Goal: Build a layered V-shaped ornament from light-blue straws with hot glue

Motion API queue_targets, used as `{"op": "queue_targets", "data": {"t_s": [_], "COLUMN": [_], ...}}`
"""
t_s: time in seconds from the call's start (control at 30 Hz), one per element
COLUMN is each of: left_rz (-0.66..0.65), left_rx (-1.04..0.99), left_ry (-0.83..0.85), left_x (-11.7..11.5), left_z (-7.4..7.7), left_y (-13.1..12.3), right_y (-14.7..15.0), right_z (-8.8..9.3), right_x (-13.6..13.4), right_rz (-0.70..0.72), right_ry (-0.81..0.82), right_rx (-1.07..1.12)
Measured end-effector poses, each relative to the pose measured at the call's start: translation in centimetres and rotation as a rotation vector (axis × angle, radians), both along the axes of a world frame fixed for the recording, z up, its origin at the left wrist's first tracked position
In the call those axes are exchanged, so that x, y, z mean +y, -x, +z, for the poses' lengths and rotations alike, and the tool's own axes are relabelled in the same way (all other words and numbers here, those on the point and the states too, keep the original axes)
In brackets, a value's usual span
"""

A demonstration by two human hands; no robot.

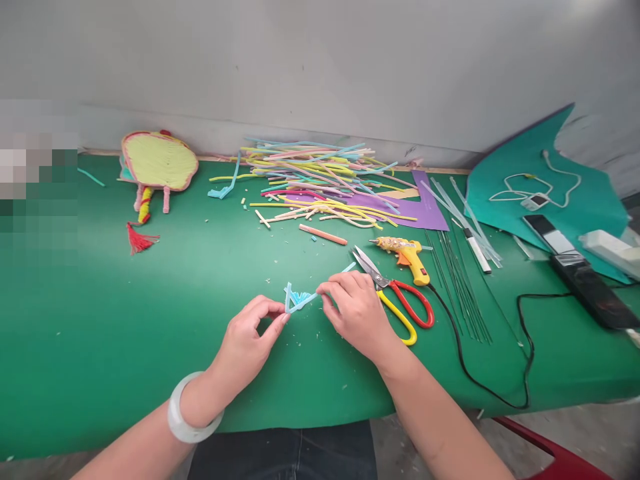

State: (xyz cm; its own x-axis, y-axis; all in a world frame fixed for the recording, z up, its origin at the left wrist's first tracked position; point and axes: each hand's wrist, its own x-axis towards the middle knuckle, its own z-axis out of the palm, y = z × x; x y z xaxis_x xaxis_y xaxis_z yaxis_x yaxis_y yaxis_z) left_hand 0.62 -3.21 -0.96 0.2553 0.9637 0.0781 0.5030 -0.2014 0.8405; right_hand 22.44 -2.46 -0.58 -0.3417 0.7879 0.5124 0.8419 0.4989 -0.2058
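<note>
Pinching the blue strip (303,304) below frame centre, at its folded corner in the left hand (254,333), thumb against finger, and farther along in the right hand (354,305), fingertips likewise closed, with its long leg slanting from lower left to upper right.

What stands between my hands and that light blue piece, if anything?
Nothing visible: the left hand pinches the light blue piece and the right hand holds it too. The scissors lie beside the right hand, not between.
</note>
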Motion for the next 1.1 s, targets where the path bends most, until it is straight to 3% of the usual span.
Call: {"op": "queue_targets", "data": {"t_s": [0.53,1.1], "left_rz": [0.063,0.031], "left_rx": [-0.005,0.018], "left_ry": [-0.014,-0.040], "left_x": [0.08,-0.03], "left_z": [0.48,0.65], "left_y": [-0.11,0.09], "right_y": [0.03,0.25], "right_z": [0.14,0.07], "right_x": [-0.07,-0.20], "right_rz": [-0.004,0.008], "right_ry": [-0.053,-0.057], "right_rx": [-0.027,-0.005]}}
